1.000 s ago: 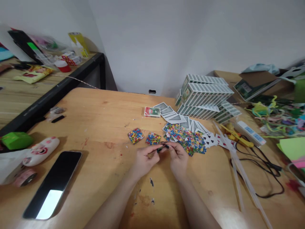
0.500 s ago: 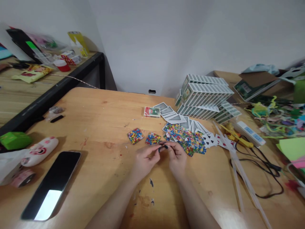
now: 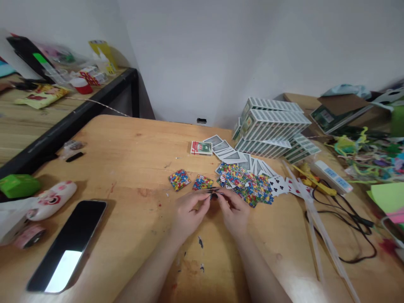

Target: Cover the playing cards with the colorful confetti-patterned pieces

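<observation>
My left hand (image 3: pixel 190 210) and my right hand (image 3: pixel 235 210) meet fingertip to fingertip above the wooden table. Both are closed in a pinch, and something small and dark shows between them, too small to name. Just beyond the fingers lie two square stacks with a multicoloured brick pattern, one stack (image 3: pixel 179 179) to the left and another stack (image 3: pixel 202 182) right behind my left fingertips. Past my right hand spreads a heap of pieces in the same pattern (image 3: pixel 259 187). Playing cards (image 3: pixel 233 157) fan out face down behind that heap.
A red and green card box (image 3: pixel 201 148) sits near the cards, with striped boxes (image 3: pixel 274 124) piled behind. Clear glue sticks (image 3: pixel 318 227), a yellow glue gun (image 3: pixel 311 176) and a power strip (image 3: pixel 331 175) are at right. A phone (image 3: pixel 69 244) lies at left.
My fingers have shifted slightly around the small dark thing, and the right hand has turned a little outward. Everything on the table stays where it was.
</observation>
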A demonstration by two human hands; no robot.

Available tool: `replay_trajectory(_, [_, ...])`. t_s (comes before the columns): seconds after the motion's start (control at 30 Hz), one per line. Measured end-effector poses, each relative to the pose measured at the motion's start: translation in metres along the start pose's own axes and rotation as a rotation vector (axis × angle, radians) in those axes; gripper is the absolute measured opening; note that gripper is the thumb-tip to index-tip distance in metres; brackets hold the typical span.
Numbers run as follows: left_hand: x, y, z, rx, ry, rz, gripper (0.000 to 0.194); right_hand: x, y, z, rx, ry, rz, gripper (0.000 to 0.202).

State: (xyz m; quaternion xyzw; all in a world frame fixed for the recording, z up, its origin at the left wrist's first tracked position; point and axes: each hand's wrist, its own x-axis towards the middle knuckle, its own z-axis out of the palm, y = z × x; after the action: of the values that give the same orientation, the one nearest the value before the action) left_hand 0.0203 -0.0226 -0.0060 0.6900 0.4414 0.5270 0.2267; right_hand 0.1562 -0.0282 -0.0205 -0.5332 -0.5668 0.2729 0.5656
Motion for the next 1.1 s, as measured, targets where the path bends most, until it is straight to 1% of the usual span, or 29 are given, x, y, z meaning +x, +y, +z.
replay_trajectory(0.2, [0.002,-0.001,-0.002,0.031,0.048,-0.026,0.007,-0.005,-0.003,0.001,-0.118,-0.039,-0.077,0.019])
replay_trajectory(0.4, [0.001,-0.001,-0.001,0.056,0.076,-0.079,0.003,-0.007,-0.011,0.003,-0.166,-0.077,-0.141,0.026])
replay_trajectory(0.67, [-0.001,-0.003,0.000,0.002,0.121,-0.143,0.007,-0.016,-0.005,0.007,-0.200,-0.139,-0.149,0.031])
replay_trajectory(0.77, [-0.001,-0.005,0.001,-0.035,0.135,-0.122,0.011,-0.016,-0.006,0.007,-0.187,-0.154,-0.162,0.034])
replay_trajectory(0.87, [0.000,-0.005,0.002,-0.076,0.140,-0.076,0.012,-0.014,-0.008,0.006,-0.126,-0.148,-0.188,0.036])
replay_trajectory(1.0, [0.002,-0.003,0.000,-0.090,0.071,0.001,0.008,-0.011,-0.007,0.004,-0.053,-0.114,-0.174,0.033])
replay_trajectory(1.1, [0.002,-0.001,0.000,-0.104,0.032,0.043,0.011,-0.008,-0.004,0.002,-0.066,-0.079,-0.154,0.027])
